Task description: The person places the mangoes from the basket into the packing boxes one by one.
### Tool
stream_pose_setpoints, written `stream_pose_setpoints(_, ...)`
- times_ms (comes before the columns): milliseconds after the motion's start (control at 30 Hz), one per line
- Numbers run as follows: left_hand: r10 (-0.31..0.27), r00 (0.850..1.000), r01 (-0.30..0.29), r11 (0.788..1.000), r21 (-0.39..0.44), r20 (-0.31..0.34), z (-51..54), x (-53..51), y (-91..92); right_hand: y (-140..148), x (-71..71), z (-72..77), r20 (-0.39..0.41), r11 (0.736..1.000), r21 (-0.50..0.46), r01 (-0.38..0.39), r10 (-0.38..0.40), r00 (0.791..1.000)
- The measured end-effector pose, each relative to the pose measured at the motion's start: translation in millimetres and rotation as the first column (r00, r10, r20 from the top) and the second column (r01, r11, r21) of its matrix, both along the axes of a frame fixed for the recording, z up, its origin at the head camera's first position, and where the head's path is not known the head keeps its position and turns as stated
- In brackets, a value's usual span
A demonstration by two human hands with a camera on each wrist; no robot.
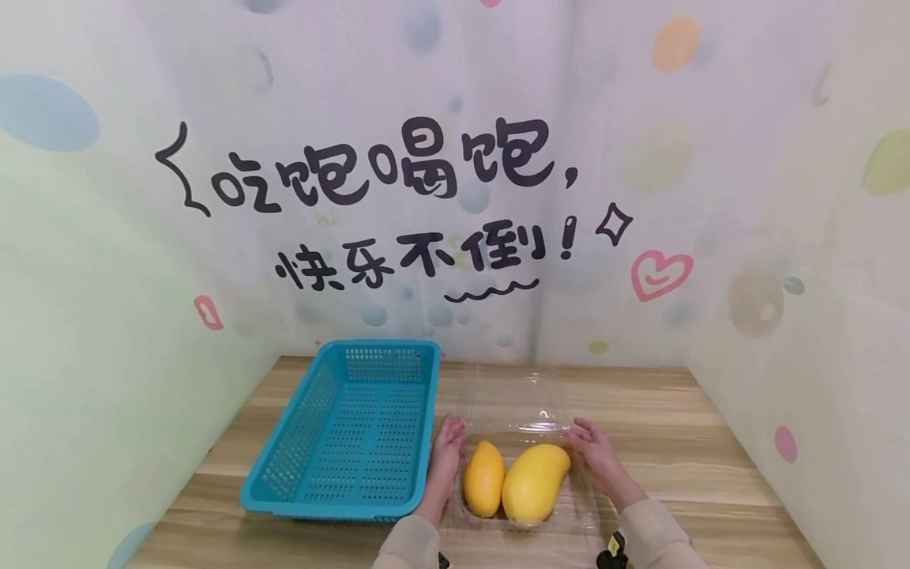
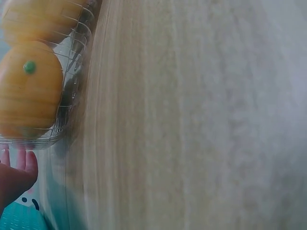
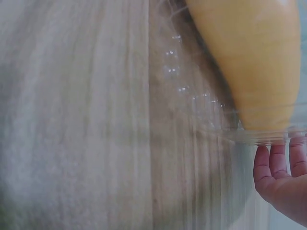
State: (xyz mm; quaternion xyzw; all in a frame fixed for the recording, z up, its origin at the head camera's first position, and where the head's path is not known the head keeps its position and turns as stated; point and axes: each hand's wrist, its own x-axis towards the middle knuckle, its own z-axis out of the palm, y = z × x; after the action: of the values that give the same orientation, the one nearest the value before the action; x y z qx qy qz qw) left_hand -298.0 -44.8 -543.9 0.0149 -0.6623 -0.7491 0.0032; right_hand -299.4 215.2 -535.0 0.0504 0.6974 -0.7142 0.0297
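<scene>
A clear plastic clamshell box (image 1: 583,499) lies with its lid (image 1: 508,395) folded back. Inside are a smaller orange-yellow mango (image 1: 484,480) on the left and a larger yellow mango (image 1: 535,484) on the right. My left hand (image 1: 445,452) is at the box's left side, its fingertips by the rim near the lid's fold. On the opposite side, my right hand (image 1: 597,454) touches the rim with extended fingers. The left wrist view shows a green spot on one mango (image 2: 31,91). Fingertips of the right hand (image 3: 283,184) meet the box edge in the right wrist view.
A blue perforated plastic basket (image 1: 430,427) stands left of the box, close to my left forearm. Both sit on a wood-grain table (image 1: 682,442). Printed curtains (image 1: 398,71) enclose the back and sides.
</scene>
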Motion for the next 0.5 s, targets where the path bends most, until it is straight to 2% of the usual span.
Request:
stream_pose_setpoints(233, 0.025, 1.000, -0.025, 1.000, -0.014, -0.007, 0.0, -0.2, -0.7, 0.1, -1.0, -2.3, -0.007, 0.999, -0.050, 0.004, -0.005, 1.000)
stream_pose_setpoints(500, 0.036, 0.999, -0.037, 0.998, -0.059, -0.024, -2.9, -0.5, -1.0, -0.1, 0.7, -1.1, -0.013, 0.999, -0.048, 0.025, -0.026, 1.000)
